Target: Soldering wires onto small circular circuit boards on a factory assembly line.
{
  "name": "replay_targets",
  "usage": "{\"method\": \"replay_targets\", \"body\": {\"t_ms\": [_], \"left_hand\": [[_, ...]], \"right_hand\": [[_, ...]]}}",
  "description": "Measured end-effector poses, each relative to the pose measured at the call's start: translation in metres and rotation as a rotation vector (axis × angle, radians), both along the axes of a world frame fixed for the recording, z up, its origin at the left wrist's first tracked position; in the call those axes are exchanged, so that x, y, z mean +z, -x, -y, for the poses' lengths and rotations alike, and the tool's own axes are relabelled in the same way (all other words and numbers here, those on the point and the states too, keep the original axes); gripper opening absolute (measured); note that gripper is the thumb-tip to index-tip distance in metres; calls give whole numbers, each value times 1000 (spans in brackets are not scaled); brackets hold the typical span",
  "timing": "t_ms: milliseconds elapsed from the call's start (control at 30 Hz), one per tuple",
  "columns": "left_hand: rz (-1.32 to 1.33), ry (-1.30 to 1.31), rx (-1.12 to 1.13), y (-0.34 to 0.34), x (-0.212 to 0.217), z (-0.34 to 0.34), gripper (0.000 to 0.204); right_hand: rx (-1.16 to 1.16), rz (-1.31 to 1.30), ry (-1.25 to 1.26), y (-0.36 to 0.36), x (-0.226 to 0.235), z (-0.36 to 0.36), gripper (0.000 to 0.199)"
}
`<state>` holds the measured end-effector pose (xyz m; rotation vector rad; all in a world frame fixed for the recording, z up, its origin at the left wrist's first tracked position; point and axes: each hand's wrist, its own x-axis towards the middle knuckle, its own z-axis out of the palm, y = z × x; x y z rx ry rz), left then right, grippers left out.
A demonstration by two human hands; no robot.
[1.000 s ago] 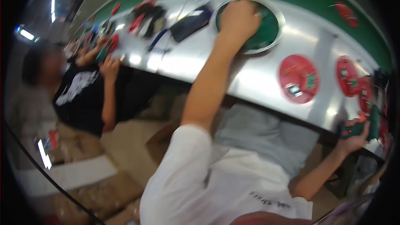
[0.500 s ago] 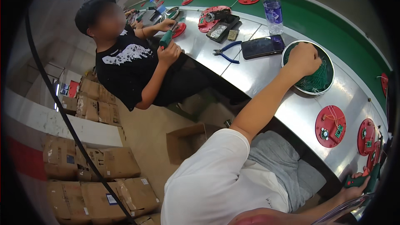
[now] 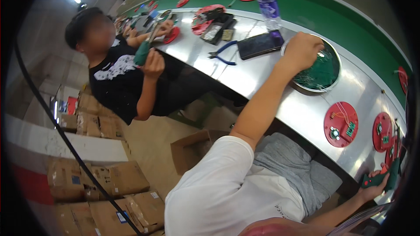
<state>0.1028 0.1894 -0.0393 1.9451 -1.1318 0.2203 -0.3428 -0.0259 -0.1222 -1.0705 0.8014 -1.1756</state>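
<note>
My left hand (image 3: 303, 49) reaches over the far left rim of a round metal bowl (image 3: 340, 71). Its fingers are bent together, and what they pinch is hidden. A heap of thin green wires (image 3: 318, 73) lies in the bowl, pale ends showing close to the fingertips. At the lower right, my right hand (image 3: 375, 186) is wrapped round the grip of a green soldering gun (image 3: 392, 175) with red buttons. Its front end is hard to make out near the rim. Between my hands a red round disc (image 3: 341, 124) with a green circuit board and thin wires lies on the metal bench.
More red discs (image 3: 382, 132) lie near the right hand. Left of the bowl are a black phone (image 3: 261, 44), blue-handled cutters (image 3: 225, 53), a water bottle (image 3: 267, 4) and a black tray (image 3: 217, 28). A co-worker (image 3: 120, 65) holds another green tool. A green strip (image 3: 302, 6) runs behind the bench.
The whole view has shifted slightly. My left hand stays at the bowl, now nearer its left rim, uncovering more wires. The co-worker's green tool has tipped more upright.
</note>
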Motion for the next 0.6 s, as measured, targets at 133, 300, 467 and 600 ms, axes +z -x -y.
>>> {"method": "replay_targets", "body": {"t_ms": [133,300,467,600], "left_hand": [[-49,145,-86,-1,-3,6,16],[2,144,-23,-8,0,3,17],[-305,278,-220,-1,12,0,16],[-415,369,-280,4,17,2,15]], "right_hand": [[44,27,2,-2,6,-8,41],[108,98,68,0,4,-10,38],[44,40,163,-22,23,-28,35],[17,17,185,-20,28,-31,35]]}}
